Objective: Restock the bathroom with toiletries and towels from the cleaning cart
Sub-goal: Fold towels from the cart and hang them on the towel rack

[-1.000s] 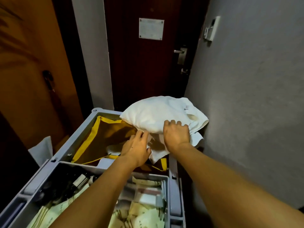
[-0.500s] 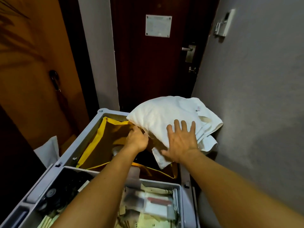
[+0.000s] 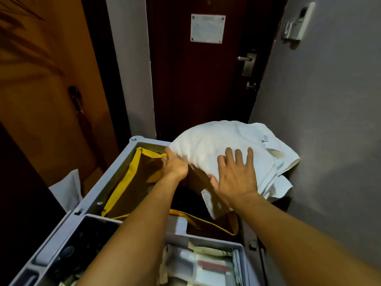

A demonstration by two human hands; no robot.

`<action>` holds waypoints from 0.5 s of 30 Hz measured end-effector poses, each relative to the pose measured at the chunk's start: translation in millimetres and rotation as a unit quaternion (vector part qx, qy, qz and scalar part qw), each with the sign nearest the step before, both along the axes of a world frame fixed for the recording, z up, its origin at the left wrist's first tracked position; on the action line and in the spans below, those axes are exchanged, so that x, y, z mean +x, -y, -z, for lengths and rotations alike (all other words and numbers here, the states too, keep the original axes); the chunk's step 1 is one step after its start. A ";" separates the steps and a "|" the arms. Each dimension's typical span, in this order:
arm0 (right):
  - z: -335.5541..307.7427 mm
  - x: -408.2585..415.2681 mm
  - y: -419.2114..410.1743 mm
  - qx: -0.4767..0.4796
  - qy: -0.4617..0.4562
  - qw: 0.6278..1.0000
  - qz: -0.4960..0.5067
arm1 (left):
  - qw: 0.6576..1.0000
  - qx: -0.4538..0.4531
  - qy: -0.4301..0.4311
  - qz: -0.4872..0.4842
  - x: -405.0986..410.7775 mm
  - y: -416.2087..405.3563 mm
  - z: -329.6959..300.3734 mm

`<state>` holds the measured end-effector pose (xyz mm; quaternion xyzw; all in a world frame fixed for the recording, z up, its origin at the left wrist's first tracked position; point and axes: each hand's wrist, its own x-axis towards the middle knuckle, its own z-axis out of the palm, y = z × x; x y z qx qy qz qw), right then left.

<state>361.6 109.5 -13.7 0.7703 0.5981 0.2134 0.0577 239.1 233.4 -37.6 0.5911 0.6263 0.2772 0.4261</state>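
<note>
Grey plastic of the cleaning cart point(image 3: 115, 195) fills the foreground, its near tray of packaged toiletries point(image 3: 206, 267) lying beneath both forearms and its far bay lined with a yellow-edged bag point(image 3: 132, 178). Over the last second the right hand point(image 3: 237, 178) has gone from gripping to flat, fingers straight and spread, pressing the white towel bundle point(image 3: 216, 139), which suggests steadying before a lift. The left hand point(image 3: 175, 164) curls round the bundle's left edge; beyond stands a dark door point(image 3: 185, 79).
</note>
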 end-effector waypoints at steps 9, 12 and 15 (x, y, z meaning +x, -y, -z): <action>11.4 -2.5 -25.8 -0.111 0.049 0.993 0.005 | 0.996 -0.012 0.092 -0.008 -1.4 -39.3 13.4; 10.5 3.1 -24.3 -0.120 0.051 0.991 -0.002 | 0.995 0.003 0.091 -0.031 -3.3 -51.4 20.9; 11.1 2.8 -26.2 -0.122 0.048 0.991 -0.002 | 0.998 0.006 0.060 -0.033 0.3 -57.3 25.8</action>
